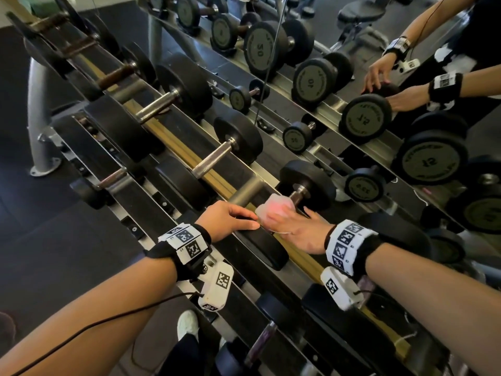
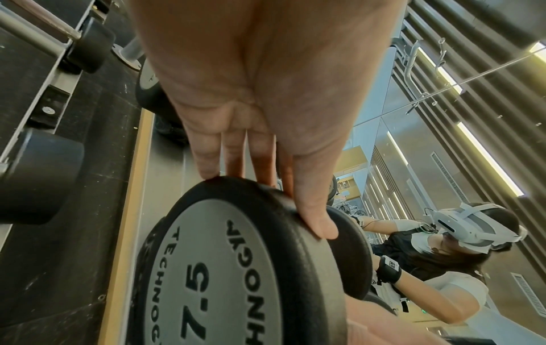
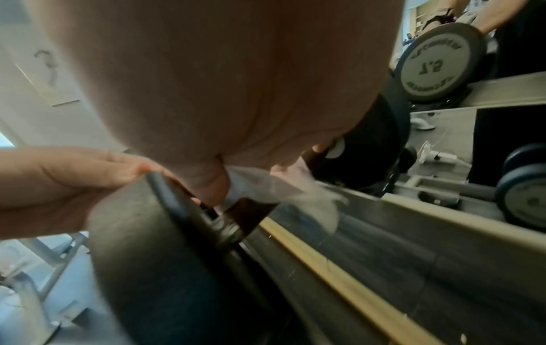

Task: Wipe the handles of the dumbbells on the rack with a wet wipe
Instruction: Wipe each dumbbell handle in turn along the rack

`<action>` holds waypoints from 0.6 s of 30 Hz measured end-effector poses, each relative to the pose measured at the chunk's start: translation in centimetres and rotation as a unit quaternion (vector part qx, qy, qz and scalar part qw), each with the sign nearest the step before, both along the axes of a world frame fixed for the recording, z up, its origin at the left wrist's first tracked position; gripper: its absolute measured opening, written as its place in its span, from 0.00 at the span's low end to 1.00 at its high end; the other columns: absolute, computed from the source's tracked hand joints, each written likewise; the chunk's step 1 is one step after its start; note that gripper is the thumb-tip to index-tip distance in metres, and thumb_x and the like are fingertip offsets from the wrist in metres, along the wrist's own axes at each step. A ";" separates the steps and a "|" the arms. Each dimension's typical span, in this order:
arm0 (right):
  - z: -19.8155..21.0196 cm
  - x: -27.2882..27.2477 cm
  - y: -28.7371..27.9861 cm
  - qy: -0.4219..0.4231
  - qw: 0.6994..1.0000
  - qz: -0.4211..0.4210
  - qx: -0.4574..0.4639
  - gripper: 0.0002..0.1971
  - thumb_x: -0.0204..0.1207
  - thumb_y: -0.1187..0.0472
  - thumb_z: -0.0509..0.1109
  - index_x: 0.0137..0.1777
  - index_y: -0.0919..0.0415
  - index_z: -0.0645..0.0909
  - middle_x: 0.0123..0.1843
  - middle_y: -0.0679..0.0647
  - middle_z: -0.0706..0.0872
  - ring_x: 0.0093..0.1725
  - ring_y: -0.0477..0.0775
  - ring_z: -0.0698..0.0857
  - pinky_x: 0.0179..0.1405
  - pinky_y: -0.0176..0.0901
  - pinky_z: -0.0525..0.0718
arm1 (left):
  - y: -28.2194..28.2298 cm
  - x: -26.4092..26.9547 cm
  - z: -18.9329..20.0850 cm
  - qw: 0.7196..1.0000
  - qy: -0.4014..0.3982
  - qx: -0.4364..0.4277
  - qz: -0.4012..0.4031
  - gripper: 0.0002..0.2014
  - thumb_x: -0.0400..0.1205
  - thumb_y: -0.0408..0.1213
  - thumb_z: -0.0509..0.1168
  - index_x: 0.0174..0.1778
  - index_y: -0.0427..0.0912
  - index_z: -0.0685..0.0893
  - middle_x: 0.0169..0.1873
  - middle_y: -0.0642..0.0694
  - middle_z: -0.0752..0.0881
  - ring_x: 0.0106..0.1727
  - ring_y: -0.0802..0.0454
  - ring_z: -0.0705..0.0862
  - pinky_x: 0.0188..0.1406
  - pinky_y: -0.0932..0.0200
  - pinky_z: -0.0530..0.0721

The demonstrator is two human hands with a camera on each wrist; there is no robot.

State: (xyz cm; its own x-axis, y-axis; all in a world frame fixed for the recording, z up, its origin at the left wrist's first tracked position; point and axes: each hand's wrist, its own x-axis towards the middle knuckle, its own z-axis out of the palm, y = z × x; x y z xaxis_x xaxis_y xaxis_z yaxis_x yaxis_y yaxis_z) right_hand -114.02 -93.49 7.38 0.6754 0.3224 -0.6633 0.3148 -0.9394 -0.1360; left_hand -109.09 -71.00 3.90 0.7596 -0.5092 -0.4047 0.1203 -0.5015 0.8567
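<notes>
- Target: black rubber-headed dumbbell with a grey 7.5 end plate (image 2: 218, 268), sitting on the top tier of the grey steel rack (image 1: 244, 195), nearest of the row; mirror (image 1: 406, 147) behind.
- Right hand (image 1: 295, 226): fingers wrapped round the dark metal handle (image 3: 251, 213), with the thin white wet wipe (image 1: 273, 213) bunched between hand and bar. Wipe is on the handle, one loose corner hanging off.
- Left hand (image 1: 230, 222): fingers fairly straight, laid flat over the rim of the near head, thumb along the edge. Bracing it, not gripping.
- Handling, my read: dumbbell is heavy and stiff and round heads can roll in the cradle, so keep the left hand on the head.
- Wipe is soft, limp and likely slick when wet; keep it pinched round the bar or it'll bunch up and slip.
- Best hold: the handle mid-span, between the two heads.
</notes>
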 end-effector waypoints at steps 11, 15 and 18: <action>0.8 0.9 2.2 -0.079 0.995 0.012 -0.059 0.25 0.80 0.69 0.63 0.77 0.60 0.68 0.73 0.63 0.73 0.73 0.66 0.73 0.73 0.62 0.71 | -0.2 -0.2 -0.4 1.000 0.009 -0.003 0.014 0.06 0.74 0.52 0.77 0.45 0.68 0.90 0.47 0.66 0.88 0.53 0.68 0.82 0.52 0.67 0.71; 0.8 -1.2 1.8 -0.015 0.991 -0.089 0.098 0.23 0.89 0.64 0.51 0.84 0.63 0.61 0.87 0.63 0.58 0.86 0.60 0.55 0.82 0.46 0.46 | -0.2 -0.4 -0.3 1.000 0.004 -0.008 0.006 0.06 0.75 0.50 0.76 0.43 0.70 0.89 0.48 0.64 0.89 0.56 0.64 0.83 0.66 0.57 0.74; 1.5 -1.4 1.3 0.049 0.970 -0.206 0.120 0.23 0.90 0.58 0.50 0.82 0.64 0.66 0.84 0.64 0.65 0.83 0.63 0.63 0.75 0.42 0.59 | -0.2 -0.4 -0.3 1.000 0.007 -0.009 0.007 0.06 0.75 0.50 0.76 0.42 0.70 0.89 0.49 0.64 0.89 0.58 0.62 0.84 0.68 0.54 0.75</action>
